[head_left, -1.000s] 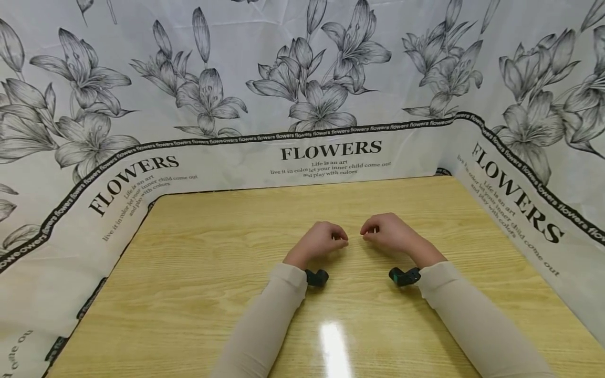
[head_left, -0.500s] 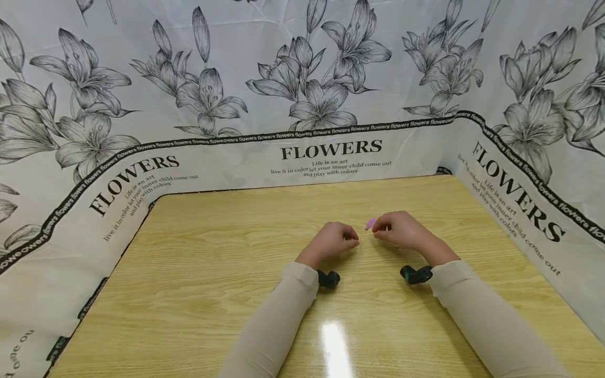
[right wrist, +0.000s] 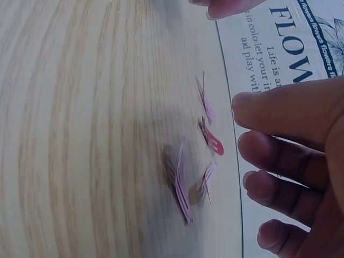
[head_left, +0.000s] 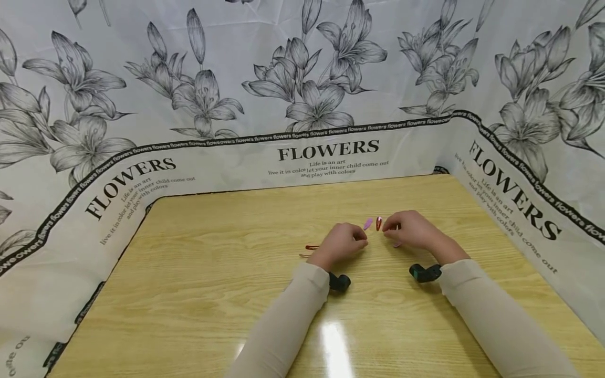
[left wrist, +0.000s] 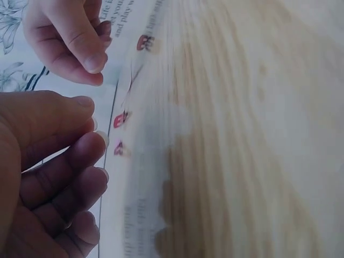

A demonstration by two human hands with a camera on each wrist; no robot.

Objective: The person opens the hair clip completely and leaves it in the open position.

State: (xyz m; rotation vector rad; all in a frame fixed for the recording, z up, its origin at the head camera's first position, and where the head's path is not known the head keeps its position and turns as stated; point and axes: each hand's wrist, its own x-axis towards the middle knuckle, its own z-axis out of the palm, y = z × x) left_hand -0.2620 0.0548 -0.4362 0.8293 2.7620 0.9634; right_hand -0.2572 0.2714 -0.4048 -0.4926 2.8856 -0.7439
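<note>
Snap hair clips lie around both hands. In the head view a pink hair clip (head_left: 367, 223) and a red hair clip (head_left: 379, 223) sit between and just beyond the fingertips. My left hand (head_left: 341, 244) has its fingers loosely bent with nothing between them; a second red clip (head_left: 312, 247) pokes out behind it. My right hand (head_left: 412, 233) is similarly loose-fingered and holds nothing, partly covering another pink clip (head_left: 397, 244). The right wrist view shows a long pink clip (right wrist: 183, 185) and a red-tipped clip (right wrist: 215, 144) beside the fingers.
The wood-grain table (head_left: 212, 294) spreads out in front of the person. A white cloth (head_left: 227, 170) printed with flowers and lettering rises around its back and sides. A dark camera mount (head_left: 425, 273) sits at the right wrist. Light glares off the near tabletop.
Several pink and red hair clips now show around the hands; half a second ago one pink clip showed, and before that none. Both hands have shifted right.
</note>
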